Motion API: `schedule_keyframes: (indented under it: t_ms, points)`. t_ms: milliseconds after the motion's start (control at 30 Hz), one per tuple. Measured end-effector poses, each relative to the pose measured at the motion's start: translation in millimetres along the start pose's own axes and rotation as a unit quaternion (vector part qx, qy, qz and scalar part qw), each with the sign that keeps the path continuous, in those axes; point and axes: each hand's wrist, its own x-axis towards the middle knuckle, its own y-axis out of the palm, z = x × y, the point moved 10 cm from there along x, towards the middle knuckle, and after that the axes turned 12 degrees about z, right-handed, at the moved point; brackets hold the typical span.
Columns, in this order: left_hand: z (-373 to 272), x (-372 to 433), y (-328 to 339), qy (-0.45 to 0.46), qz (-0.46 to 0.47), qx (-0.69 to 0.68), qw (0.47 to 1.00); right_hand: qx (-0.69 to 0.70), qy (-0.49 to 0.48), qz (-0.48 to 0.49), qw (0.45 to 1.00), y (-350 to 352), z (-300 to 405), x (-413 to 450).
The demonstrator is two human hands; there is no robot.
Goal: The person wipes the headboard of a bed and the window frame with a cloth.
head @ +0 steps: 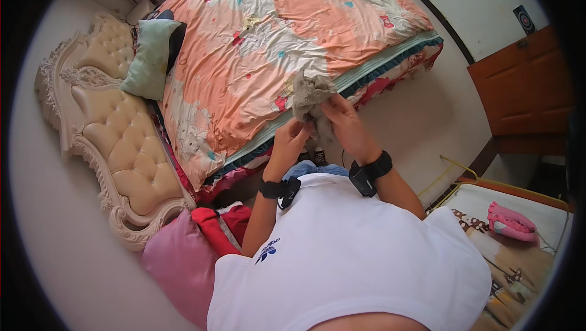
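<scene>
A bunched grey-brown cloth (pixel 313 90) hangs in front of me, over the near edge of the bed. My left hand (pixel 291 137) pinches its lower left part between thumb and fingers. On the other side, my right hand (pixel 346 122) grips it with the fingertips. Part of the cloth dangles between the two hands. Behind it spreads an orange and white quilt (pixel 256 70) printed with cartoon figures, its surface wrinkled. Each of my wrists wears a black strap with a small box.
A tufted cream headboard (pixel 132 166) with carved trim stands left, a pale green pillow (pixel 151 58) near it. Pink and red bedding (pixel 183 257) lies at lower left. A wooden door (pixel 522 88) is at right, above a yellow-railed bed (pixel 471 198) holding a pink item (pixel 510 223).
</scene>
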Motion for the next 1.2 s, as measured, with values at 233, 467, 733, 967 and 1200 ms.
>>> schedule_keyframes:
  t_ms: [233,467,733,967,1200]
  points:
    - [38.3,-10.6,-30.5,0.120,-0.212,-0.121,0.962,-0.533,-0.107,0.123,0.830,61.2,5.2,7.1]
    - [88.2,-17.8,-35.6,-0.008,-0.002,-0.357,0.934,-0.539,-0.087,0.156,0.823,64.5,-23.6,32.4]
    - [46.6,-10.3,-56.3,-0.045,0.009,-0.207,0.977,-0.594,-0.044,0.042,0.802,49.3,-20.3,61.8]
    - [89.8,-15.2,-64.3,-0.049,-0.030,-0.435,0.899,-0.662,-0.075,0.027,0.745,48.3,-16.4,81.1]
    - [64.2,-8.9,-97.1,0.036,-0.124,-0.485,0.865,-0.601,-0.113,-0.010,0.791,0.2,20.1,89.2]
